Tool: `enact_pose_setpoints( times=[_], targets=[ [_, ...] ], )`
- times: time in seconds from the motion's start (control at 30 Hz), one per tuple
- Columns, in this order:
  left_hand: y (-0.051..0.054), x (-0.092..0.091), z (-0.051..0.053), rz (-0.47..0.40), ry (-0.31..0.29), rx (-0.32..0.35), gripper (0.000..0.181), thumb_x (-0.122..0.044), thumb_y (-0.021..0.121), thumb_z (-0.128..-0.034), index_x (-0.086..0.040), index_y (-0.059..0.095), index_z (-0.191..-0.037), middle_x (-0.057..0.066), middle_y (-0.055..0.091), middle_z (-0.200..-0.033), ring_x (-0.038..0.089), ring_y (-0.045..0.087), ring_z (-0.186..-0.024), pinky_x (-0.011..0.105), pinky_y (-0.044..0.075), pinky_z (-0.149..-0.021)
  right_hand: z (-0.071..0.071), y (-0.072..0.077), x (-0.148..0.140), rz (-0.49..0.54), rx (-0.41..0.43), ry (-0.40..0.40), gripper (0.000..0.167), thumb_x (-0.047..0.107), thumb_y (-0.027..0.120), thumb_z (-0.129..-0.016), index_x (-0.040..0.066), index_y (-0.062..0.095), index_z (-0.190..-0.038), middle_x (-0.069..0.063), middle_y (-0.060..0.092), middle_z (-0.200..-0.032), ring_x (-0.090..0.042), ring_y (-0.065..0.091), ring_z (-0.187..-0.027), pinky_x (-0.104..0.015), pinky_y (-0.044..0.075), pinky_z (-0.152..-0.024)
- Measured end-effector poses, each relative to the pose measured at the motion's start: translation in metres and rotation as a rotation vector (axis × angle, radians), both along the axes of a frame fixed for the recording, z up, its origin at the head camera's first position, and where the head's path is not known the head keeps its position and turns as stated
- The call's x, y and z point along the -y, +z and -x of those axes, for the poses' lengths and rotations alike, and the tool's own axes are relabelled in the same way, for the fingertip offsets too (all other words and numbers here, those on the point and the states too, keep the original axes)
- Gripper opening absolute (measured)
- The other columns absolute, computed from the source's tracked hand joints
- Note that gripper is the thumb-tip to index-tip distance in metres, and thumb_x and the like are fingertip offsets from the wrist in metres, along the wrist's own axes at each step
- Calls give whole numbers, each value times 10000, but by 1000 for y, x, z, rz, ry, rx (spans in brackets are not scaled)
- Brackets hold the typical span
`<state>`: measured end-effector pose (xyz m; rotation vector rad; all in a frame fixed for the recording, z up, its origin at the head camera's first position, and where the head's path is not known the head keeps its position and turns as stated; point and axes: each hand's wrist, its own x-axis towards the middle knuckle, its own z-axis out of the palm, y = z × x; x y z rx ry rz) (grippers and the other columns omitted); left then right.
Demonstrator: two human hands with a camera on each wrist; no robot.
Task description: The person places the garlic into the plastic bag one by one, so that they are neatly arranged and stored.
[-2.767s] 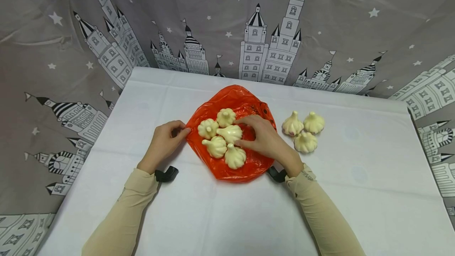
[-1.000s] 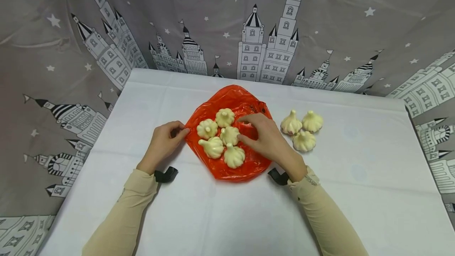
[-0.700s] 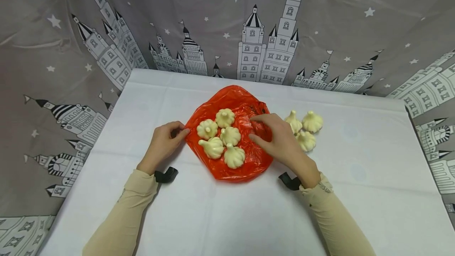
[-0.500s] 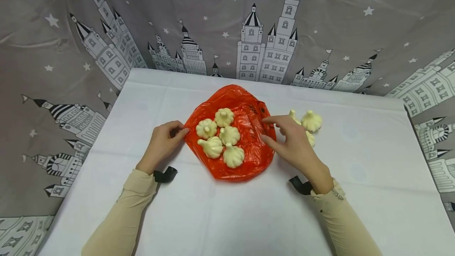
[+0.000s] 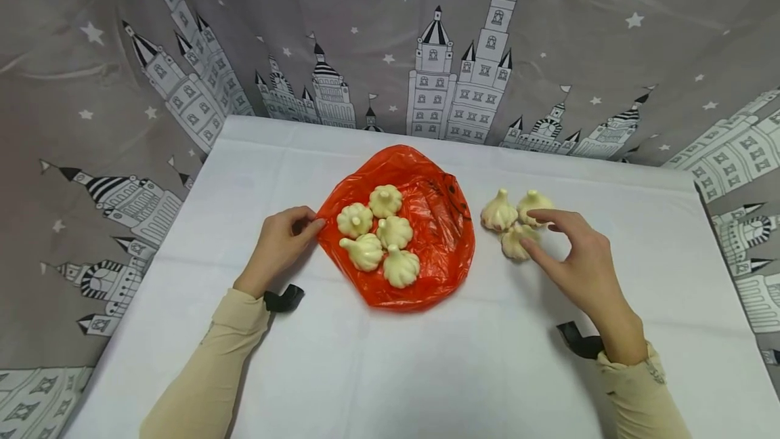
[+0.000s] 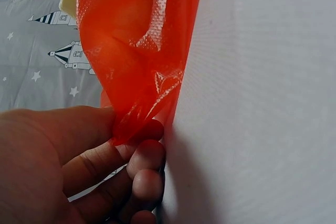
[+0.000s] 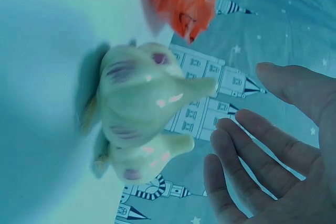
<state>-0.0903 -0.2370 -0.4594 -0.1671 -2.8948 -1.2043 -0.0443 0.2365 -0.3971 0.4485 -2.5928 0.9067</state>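
A red plastic bag (image 5: 441, 256) lies spread on the white table, with several cream garlic bulbs (image 5: 401, 267) grouped on its left half. My left hand (image 5: 282, 242) pinches the bag's left edge between thumb and index finger; the left wrist view shows the gathered red plastic (image 6: 131, 40) between the fingertips. To the right of the bag sit three more garlic bulbs (image 5: 499, 212) close together. Over them hovers my right hand (image 5: 579, 266), thumb and fingers spread apart and holding nothing. In the right wrist view, the purple-streaked garlic (image 7: 139, 95) is in front of the fingers, apart from them.
The table's white cloth (image 5: 396, 371) extends in front of the bag and to both sides. Behind and around it hangs a grey fabric (image 5: 365, 12) printed with castles and stars. Each wrist carries a small black mount (image 5: 284, 299).
My right hand has moved right, from beside the garlic on the bag to the three loose bulbs. Earlier, a bulb on the bag near that hand turned upright. My left hand has stayed put.
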Motion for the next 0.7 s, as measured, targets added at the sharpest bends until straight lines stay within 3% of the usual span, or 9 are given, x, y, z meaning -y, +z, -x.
enact_pose_setpoints(
  times=[0.1, 0.37, 0.7],
  targets=[
    [1, 0, 1, 9, -1, -1, 150, -212, 717, -1015, -65, 736, -995, 94, 663, -847, 247, 543, -782, 327, 434, -709, 0, -2, -4, 0, 1, -1, 467, 76, 887, -823, 97, 731, -1263, -106, 750, -1174, -296, 691, -1069, -267, 463, -890],
    [1, 0, 1, 1, -4, 9, 148, -209, 714, -1018, -63, 735, -1003, 95, 664, -860, 245, 544, -787, 313, 439, -706, 1, -12, -4, -33, 74, -8, 476, 86, 889, -815, 47, 711, -1255, -190, 746, -1151, -376, 685, -1037, -514, 502, -845],
    [2, 0, 0, -6, -5, 7, 146, -207, 718, -1015, -63, 738, -996, 91, 669, -854, 244, 548, -780, 325, 436, -711, 2, -17, -5, -80, 180, 1, 538, 122, 916, -795, -7, 691, -1266, -222, 741, -1176, -416, 663, -1059, -558, 523, -841]
  ],
)
